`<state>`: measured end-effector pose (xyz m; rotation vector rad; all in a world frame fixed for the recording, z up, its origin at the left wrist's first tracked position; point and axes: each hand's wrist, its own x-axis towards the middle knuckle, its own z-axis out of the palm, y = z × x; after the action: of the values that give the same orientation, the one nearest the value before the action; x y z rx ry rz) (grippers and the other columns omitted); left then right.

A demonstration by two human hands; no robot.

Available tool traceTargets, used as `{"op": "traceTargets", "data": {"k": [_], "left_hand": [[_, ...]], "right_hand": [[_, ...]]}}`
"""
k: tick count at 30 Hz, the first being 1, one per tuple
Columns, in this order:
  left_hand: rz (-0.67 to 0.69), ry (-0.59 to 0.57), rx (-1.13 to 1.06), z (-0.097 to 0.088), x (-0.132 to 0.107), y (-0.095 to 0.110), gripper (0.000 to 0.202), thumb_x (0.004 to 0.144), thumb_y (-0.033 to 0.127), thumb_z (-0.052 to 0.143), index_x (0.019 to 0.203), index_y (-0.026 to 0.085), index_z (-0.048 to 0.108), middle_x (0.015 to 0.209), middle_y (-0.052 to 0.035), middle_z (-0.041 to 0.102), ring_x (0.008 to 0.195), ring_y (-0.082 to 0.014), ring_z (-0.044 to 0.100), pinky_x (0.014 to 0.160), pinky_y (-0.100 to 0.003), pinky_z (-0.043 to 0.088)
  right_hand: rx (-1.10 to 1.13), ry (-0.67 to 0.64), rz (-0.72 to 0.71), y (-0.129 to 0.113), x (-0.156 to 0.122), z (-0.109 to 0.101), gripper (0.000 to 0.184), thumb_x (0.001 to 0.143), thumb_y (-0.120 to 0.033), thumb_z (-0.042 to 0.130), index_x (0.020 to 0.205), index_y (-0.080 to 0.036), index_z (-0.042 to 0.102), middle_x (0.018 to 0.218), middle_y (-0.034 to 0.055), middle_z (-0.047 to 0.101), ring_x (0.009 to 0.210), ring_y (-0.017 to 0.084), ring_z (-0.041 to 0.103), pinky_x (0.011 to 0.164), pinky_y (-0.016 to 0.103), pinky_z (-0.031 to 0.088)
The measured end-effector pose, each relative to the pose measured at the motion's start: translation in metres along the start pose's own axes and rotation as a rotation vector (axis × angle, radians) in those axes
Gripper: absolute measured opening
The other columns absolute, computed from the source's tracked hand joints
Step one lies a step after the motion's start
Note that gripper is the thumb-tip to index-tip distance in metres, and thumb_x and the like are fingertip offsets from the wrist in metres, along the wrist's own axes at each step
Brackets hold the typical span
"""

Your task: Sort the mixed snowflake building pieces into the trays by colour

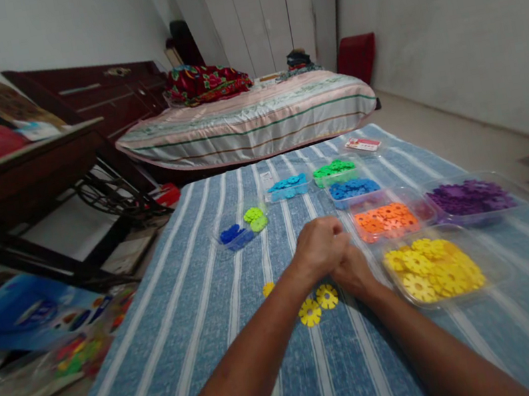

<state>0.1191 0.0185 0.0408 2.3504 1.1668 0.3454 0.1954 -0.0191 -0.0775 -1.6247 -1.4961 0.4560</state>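
My left hand (317, 246) and my right hand (353, 272) meet above the middle of the striped cloth (204, 323), fingers curled in against each other. Whatever they hold, if anything, is hidden behind the knuckles. Just below them lie two yellow snowflake-shaped plastic discs, a left one (309, 312) and a right one (327, 296). Another yellow disc (268, 288) shows partly past my left forearm. To the right of my right hand stands a clear tub (491, 265) of yellow discs (433, 268).
Further tubs hold orange (385, 221), purple (470, 197), blue (354, 188), green (333, 170) and light blue discs (287, 184). A tub at left has dark blue (231, 233) and lime discs (254, 218). Beyond is a bed (251, 119); a sewing table (19, 158) stands left.
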Motion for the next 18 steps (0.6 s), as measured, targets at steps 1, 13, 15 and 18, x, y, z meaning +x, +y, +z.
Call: {"op": "traceTargets", "data": {"k": [1,13,15,18], "left_hand": [[-0.025,-0.030,0.077,-0.006,-0.003,-0.012,0.014,0.076,0.022,0.056,0.075,0.017,0.068,0.074,-0.0025,0.067,0.073,-0.0166,0.061,0.067,-0.025,0.043],[-0.189,-0.145,0.312,-0.005,-0.040,-0.082,0.013,0.066,0.029,0.068,0.073,0.020,0.061,0.083,-0.0035,0.065,0.083,-0.0207,0.061,0.065,-0.026,0.039],[-0.219,-0.140,0.296,-0.003,-0.039,-0.084,0.015,0.064,0.028,0.068,0.076,0.020,0.062,0.082,-0.0026,0.065,0.080,-0.0196,0.061,0.064,-0.026,0.039],[-0.266,-0.131,0.234,-0.003,-0.037,-0.087,0.014,0.063,0.025,0.067,0.074,0.020,0.061,0.074,0.0008,0.063,0.071,-0.0156,0.059,0.059,-0.023,0.037]], "right_hand": [[-0.004,-0.006,-0.022,-0.002,-0.001,-0.002,0.021,0.083,-0.027,0.049,0.081,-0.019,0.068,0.076,0.0045,0.067,0.074,0.019,0.059,0.064,0.027,0.042],[0.047,-0.042,-0.081,-0.003,0.000,-0.007,0.020,0.083,-0.026,0.051,0.076,-0.021,0.069,0.077,0.0019,0.064,0.079,0.017,0.058,0.073,0.027,0.042],[0.046,-0.039,-0.081,-0.004,0.000,-0.007,0.020,0.083,-0.026,0.051,0.075,-0.021,0.069,0.077,0.0020,0.065,0.080,0.017,0.058,0.073,0.027,0.042],[0.044,-0.042,-0.076,-0.003,0.000,-0.007,0.020,0.083,-0.026,0.051,0.076,-0.021,0.069,0.078,0.0023,0.065,0.080,0.017,0.058,0.073,0.027,0.042]]}}
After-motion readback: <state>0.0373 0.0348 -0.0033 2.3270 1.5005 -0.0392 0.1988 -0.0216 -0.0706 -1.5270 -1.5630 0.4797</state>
